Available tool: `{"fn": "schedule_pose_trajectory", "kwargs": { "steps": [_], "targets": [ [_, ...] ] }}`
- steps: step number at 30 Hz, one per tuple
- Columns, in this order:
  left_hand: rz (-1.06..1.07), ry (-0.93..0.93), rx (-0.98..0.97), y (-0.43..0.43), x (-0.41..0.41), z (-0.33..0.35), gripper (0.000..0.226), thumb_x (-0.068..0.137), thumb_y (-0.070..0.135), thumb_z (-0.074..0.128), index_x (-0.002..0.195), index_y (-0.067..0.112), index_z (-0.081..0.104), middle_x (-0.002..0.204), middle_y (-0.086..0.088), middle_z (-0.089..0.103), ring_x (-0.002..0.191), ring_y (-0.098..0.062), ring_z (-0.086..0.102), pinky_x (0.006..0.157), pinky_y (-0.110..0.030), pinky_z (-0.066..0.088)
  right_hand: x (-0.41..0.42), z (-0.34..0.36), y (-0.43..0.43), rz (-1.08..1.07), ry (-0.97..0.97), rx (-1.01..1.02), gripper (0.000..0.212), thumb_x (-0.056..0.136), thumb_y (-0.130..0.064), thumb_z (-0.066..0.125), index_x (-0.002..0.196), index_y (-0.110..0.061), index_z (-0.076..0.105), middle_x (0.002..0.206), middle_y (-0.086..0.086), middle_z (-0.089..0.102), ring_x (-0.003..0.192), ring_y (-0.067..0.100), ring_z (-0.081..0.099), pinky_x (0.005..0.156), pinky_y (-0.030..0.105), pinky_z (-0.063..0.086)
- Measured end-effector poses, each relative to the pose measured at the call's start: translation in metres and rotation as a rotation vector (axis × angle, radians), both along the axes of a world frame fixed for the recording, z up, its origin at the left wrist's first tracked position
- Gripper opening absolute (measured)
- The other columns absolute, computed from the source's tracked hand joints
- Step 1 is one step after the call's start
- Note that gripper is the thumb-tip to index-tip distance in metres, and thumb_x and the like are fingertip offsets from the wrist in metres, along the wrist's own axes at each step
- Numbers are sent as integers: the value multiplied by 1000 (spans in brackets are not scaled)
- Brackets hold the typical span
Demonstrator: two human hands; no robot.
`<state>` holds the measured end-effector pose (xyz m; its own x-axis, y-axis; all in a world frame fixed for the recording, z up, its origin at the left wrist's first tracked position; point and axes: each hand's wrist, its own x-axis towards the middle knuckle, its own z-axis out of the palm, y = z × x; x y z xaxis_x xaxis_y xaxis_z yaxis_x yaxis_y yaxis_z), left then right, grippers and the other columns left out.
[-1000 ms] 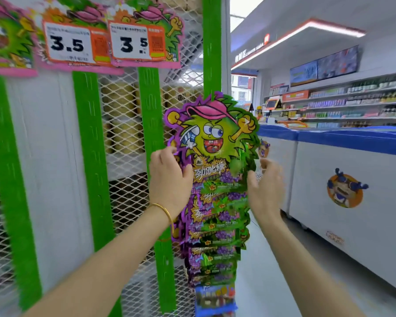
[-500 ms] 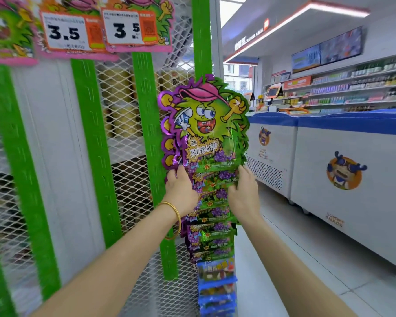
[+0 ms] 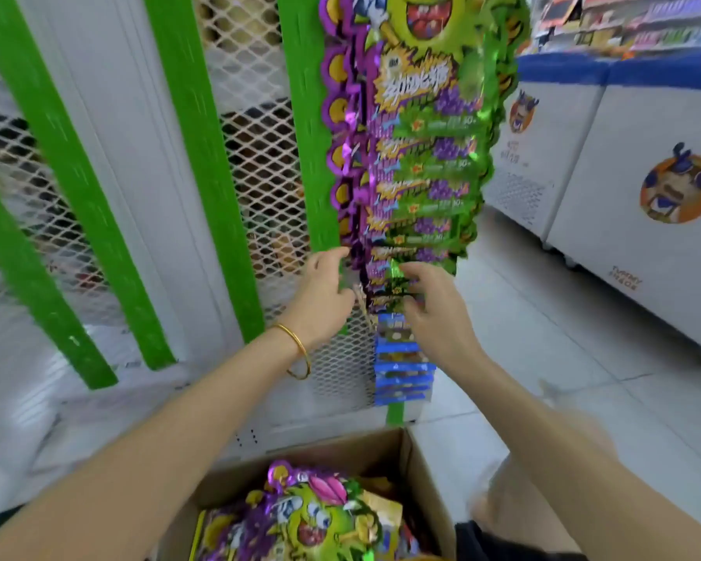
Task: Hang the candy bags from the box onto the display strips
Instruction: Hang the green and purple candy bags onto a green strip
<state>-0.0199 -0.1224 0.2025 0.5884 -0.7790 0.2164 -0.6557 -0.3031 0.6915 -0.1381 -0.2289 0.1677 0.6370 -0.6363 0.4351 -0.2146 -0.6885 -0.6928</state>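
While hung candy bags (image 3: pixel 417 155) overlap down strip (image 3: pixel 308 155): L hand (image 3: pixel 324 297) pinching lowest bag edge, R hand (image 3: pixel 434 313) fingers spread loose, touching it. Box (image 3: pixel 417 471) below.

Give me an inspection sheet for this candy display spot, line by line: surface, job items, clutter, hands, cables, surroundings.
Surface: white mesh rack with green display strips.
Job's things: candy bags hang overlapping on one strip; blue packets hang below; cardboard box on the floor holds more bags.
Clutter: nothing seen.
Hands: left hand and right hand touch the lowest bags; grip blurred.
Cables: nothing seen.
Surroundings: white chest freezers, tiled floor.
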Motion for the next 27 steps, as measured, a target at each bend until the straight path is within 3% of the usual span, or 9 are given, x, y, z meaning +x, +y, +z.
{"fn": "schedule_pose_trajectory", "kwargs": {
  "steps": [2,4,7,10,13,17,21,24,27],
  "targets": [
    [5,106,108,27,11,-54,54,88,-3,45,139,9,34,136,-12,34,117,-23,47,99,-28,39,6,-54,16,171,239,77,39,87,1,51,125,-6,52,123,10,54,112,21,52,91,25,39],
    [52,209,192,51,26,-107,48,86,-7,45,133,3,40,135,-17,40,112,-30,51,96,-31,40,15,-103,28,309,463,155,33,86,-1,54,119,-2,58,118,13,60,110,25,56,87,21,37],
    [143,340,305,80,42,-172,43,87,-10,43,129,-2,43,136,-19,42,109,-35,52,89,-28,40,28,-169,40,429,674,238,25,89,-8,57,112,1,61,113,15,63,107,28,58,74,19,34],
    [176,373,389,97,51,-211,41,87,-10,44,127,-2,46,130,-19,47,99,-29,53,79,-17,36,38,-227,47,459,862,271,34,90,-16,59,119,1,58,120,17,61,113,30,54,85,25,37],
    [148,378,426,99,57,-224,39,86,-5,49,125,0,51,125,-22,52,102,-34,57,90,-30,44,41,-269,51,396,1007,315,41,89,-25,60,122,0,55,120,19,60,112,32,55,89,32,39],
    [126,329,392,94,63,-224,38,86,-5,50,124,0,53,130,-16,52,107,-32,58,93,-30,43,48,-300,50,277,1028,294,37,86,-35,59,111,-7,61,113,18,62,104,32,58,82,35,45],
    [110,301,381,96,63,-230,37,87,-2,49,124,3,53,130,-10,52,108,-26,57,87,-21,39,53,-303,47,121,912,420,23,80,-20,71,97,-5,68,101,11,67,97,24,60,78,27,42],
    [32,320,366,97,59,-231,35,87,-1,53,121,5,56,124,-11,56,109,-25,56,91,-25,41,52,-280,40,200,721,583,5,80,-5,69,79,-4,65,71,6,57,64,4,53,60,21,34],
    [-119,227,409,97,52,-228,39,84,12,64,123,8,57,121,-8,60,111,-21,55,90,-20,36,48,-233,37,342,514,848,24,86,5,58,72,-12,49,60,0,46,42,-5,43,48,10,33]
  ]
}}
